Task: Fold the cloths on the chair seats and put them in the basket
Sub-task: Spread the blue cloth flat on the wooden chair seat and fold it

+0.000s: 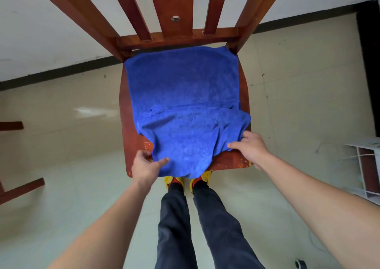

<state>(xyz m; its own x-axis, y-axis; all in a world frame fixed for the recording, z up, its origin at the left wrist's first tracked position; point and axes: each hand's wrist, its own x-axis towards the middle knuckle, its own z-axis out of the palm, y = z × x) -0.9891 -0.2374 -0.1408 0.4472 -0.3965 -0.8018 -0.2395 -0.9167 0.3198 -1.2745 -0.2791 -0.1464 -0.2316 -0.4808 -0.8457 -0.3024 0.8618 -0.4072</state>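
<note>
- Head view, looking down: 1 blue microfibre cloth point(185, 83) lies on the reddish-brown wooden chair seat point(128, 124).
- The far part of the cloth lies flat and reaches the base of the slatted wooden chair back point(170, 7). Bare strips of seat show on both sides.
- The near part is doubled over in a rumpled layer, with a crease line across the cloth about mid-seat. Its near edge droops over the front lip of the seat.
- Left hand point(146, 165): at the near-left edge of the cloth, thumb on top of the fabric and fingers curled beside it, pinching the edge.
- Right hand point(251, 145): at the near-right edge, thumb and curled fingers closed on the fabric, just above the front-right part of the seat.
- The 2 hands are apart, 1 at each near end of the cloth, both forearms bare.
- Dark trousers point(174, 217) and yellow-and-red shoes point(205, 176) are visible below the seat front, standing on the pale tiled floor point(72, 165).
- Brown wooden rails of other furniture point(20, 188) sit at the left edge of the view, and a white rack point(366, 165) at the right edge.
</note>
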